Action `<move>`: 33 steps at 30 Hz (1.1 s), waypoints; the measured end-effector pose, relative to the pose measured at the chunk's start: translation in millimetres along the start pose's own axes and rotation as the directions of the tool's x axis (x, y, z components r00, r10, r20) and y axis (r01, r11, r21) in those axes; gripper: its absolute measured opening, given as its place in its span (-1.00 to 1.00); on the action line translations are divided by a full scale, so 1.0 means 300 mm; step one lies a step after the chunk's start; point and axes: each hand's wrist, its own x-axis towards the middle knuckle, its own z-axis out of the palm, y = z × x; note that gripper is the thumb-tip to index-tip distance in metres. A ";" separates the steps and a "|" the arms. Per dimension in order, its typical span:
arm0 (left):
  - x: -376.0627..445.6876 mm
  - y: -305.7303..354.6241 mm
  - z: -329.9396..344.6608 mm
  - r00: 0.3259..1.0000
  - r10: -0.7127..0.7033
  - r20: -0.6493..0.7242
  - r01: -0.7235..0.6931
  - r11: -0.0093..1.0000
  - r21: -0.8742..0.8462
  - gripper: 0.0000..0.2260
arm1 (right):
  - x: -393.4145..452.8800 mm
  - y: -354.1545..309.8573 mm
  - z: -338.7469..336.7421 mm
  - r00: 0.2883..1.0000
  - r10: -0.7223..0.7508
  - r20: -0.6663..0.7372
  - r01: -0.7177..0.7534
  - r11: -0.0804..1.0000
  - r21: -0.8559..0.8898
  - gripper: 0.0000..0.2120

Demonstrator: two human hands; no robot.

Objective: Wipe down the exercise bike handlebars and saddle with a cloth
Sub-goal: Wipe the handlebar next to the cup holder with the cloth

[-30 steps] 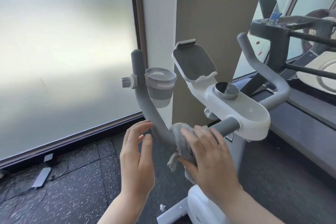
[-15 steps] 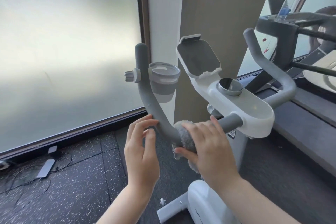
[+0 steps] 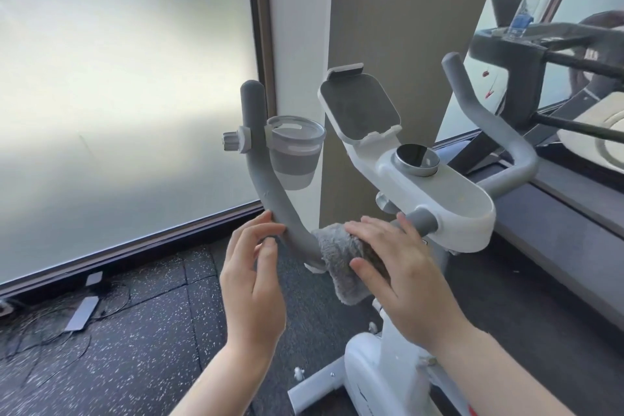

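Observation:
The exercise bike's grey left handlebar (image 3: 266,179) curves down to the white console (image 3: 439,192). The right handlebar (image 3: 489,118) rises on the far side. A grey fluffy cloth (image 3: 337,253) is draped over the low bend of the left bar. My right hand (image 3: 412,277) holds it there, fingers laid over the top and thumb pressed on the cloth below. My left hand (image 3: 253,287) is upright beside the bar, fingers relaxed, with the fingertips touching the bar's outer side. The saddle is out of view.
A grey cup holder (image 3: 293,152) and a knob clamp onto the left bar. A tablet holder (image 3: 358,108) stands above the console. A treadmill (image 3: 526,44) with a water bottle (image 3: 521,15) is at right. Cables (image 3: 81,311) lie on the speckled floor by the frosted window.
My left hand has come in from beside the bar until its fingertips touch it. My right hand stays on the cloth at the bend, its fingers now spread further along the bar.

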 end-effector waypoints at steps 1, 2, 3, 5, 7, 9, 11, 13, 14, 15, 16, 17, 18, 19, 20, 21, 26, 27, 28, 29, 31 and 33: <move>-0.002 0.000 -0.001 1.000 -0.002 0.002 0.002 1.000 -0.001 -0.76 | -0.011 -0.029 0.027 0.996 0.043 -0.073 -0.044 0.999 -0.011 -0.66; -0.003 -0.001 -0.001 1.000 -0.005 -0.001 0.005 1.000 -0.001 -0.76 | -0.014 -0.074 0.061 0.986 0.088 -0.138 -0.094 0.995 -0.035 -0.66; -0.005 -0.002 0.002 1.000 -0.007 -0.009 0.007 1.000 -0.001 -0.77 | -0.009 -0.126 0.101 0.976 0.120 -0.181 -0.133 0.989 -0.060 -0.65; -0.009 -0.002 0.010 0.999 -0.013 -0.030 0.013 1.000 -0.004 -0.78 | 0.015 -0.206 0.162 0.974 0.131 -0.183 -0.149 0.985 -0.092 -0.63; -0.010 0.000 0.011 1.000 -0.010 -0.029 0.010 1.000 0.002 -0.78 | 0.031 -0.191 0.152 0.992 0.048 -0.116 -0.065 0.986 -0.152 -0.62; -0.005 0.003 0.003 1.000 -0.011 -0.009 0.012 1.000 0.010 -0.77 | 0.009 -0.107 0.102 0.995 -0.069 -0.065 0.051 0.968 -0.247 -0.64; 0.000 0.006 -0.004 1.000 -0.010 0.000 0.010 1.000 0.004 -0.77 | -0.026 -0.045 0.058 0.992 -0.093 -0.089 0.066 0.961 -0.269 -0.66; -0.004 0.005 -0.002 1.000 -0.009 -0.008 0.009 1.000 0.011 -0.77 | -0.029 -0.062 0.062 0.991 -0.033 -0.132 0.003 0.976 -0.217 -0.67; -0.008 0.005 0.002 1.000 -0.010 -0.015 0.010 1.000 0.015 -0.77 | -0.012 -0.090 0.081 0.991 -0.005 -0.136 -0.023 0.978 -0.205 -0.68; -0.010 0.005 0.008 1.000 -0.010 -0.027 0.011 1.000 0.015 -0.77 | 0.014 -0.121 0.105 0.992 0.012 -0.124 -0.039 0.975 -0.218 -0.67; -0.011 0.007 0.014 0.999 -0.011 -0.044 0.012 1.000 0.009 -0.78 | 0.043 -0.148 0.125 0.995 0.021 -0.097 -0.045 0.968 -0.245 -0.66; -0.010 0.009 0.021 0.998 -0.019 -0.064 0.018 1.000 -0.002 -0.78 | 0.068 -0.166 0.134 0.998 0.023 -0.064 -0.040 0.962 -0.272 -0.64; -0.009 0.013 0.026 0.996 -0.030 -0.083 0.029 0.999 -0.015 -0.78 | 0.083 -0.172 0.128 0.999 0.021 -0.027 -0.028 0.959 -0.281 -0.61; -0.005 0.017 0.030 0.994 -0.042 -0.100 0.040 0.999 -0.026 -0.78 | 0.087 -0.163 0.113 1.000 0.012 0.009 -0.009 0.960 -0.280 -0.56; -0.002 0.019 0.031 0.992 -0.054 -0.110 0.051 0.998 -0.030 -0.78 | 0.079 -0.147 0.097 0.999 -0.005 0.042 0.017 0.957 -0.288 -0.51; 0.001 0.021 0.029 0.992 -0.062 -0.112 0.059 0.998 -0.029 -0.78 | 0.062 -0.130 0.078 0.997 -0.026 0.068 0.046 0.949 -0.312 -0.47; 0.002 0.031 0.029 0.988 -0.068 -0.142 0.068 0.998 -0.001 -0.77 | 0.040 -0.111 0.105 0.995 -0.087 0.058 0.104 0.877 -0.468 -0.47; -0.001 0.035 0.034 0.985 -0.070 -0.157 0.071 0.997 0.000 -0.78 | 0.064 -0.133 0.130 0.997 -0.068 0.041 0.079 0.865 -0.495 -0.48; -0.004 0.038 0.036 0.982 -0.073 -0.172 0.073 0.997 -0.005 -0.78 | 0.098 -0.162 0.148 0.998 -0.043 0.035 0.055 0.858 -0.511 -0.49; -0.005 0.041 0.037 0.980 -0.080 -0.182 0.079 0.997 -0.018 -0.78 | 0.137 -0.196 0.161 0.999 -0.010 0.043 0.031 0.858 -0.513 -0.52; -0.003 0.045 0.039 0.978 -0.097 -0.184 0.091 0.995 -0.041 -0.78 | 0.201 -0.237 0.190 0.993 0.080 0.086 -0.025 0.859 -0.511 -0.60; -0.004 0.045 0.040 0.979 -0.112 -0.172 0.105 0.993 -0.051 -0.79 | 0.233 -0.252 0.186 0.983 0.146 0.113 -0.075 0.876 -0.476 -0.63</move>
